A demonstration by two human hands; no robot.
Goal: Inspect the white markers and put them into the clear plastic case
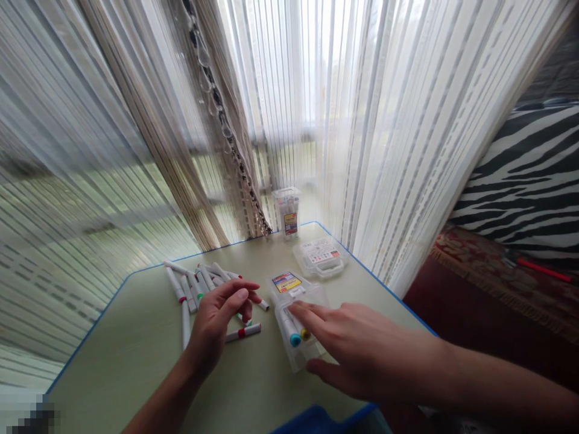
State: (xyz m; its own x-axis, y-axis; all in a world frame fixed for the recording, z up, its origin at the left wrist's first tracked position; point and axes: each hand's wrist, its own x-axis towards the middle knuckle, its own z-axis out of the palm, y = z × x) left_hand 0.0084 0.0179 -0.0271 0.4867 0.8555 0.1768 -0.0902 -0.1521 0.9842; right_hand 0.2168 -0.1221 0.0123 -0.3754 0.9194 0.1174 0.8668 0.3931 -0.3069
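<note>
My right hand (348, 340) reaches over an open clear plastic marker case (296, 364), its fingers stretched out and touching the markers inside, its thumb apart by the case's near edge. A blue-ended marker (292, 331) and a yellow-ended marker (304, 333) lie in the case; my hand hides part of the inside. The raised lid (287, 282) carries a yellow and blue label. My left hand (226, 310) hovers over loose white markers (203, 280), fingers loosely bent and apart, with nothing seen in them. A red-banded marker (244, 331) lies just beside it.
A closed clear case (321, 256) lies flat near the table's right edge. Behind it stands an upright clear box (288, 217) with markers. The pale green table (136, 337) has a blue rim. String curtains (289, 90) hang at its far side.
</note>
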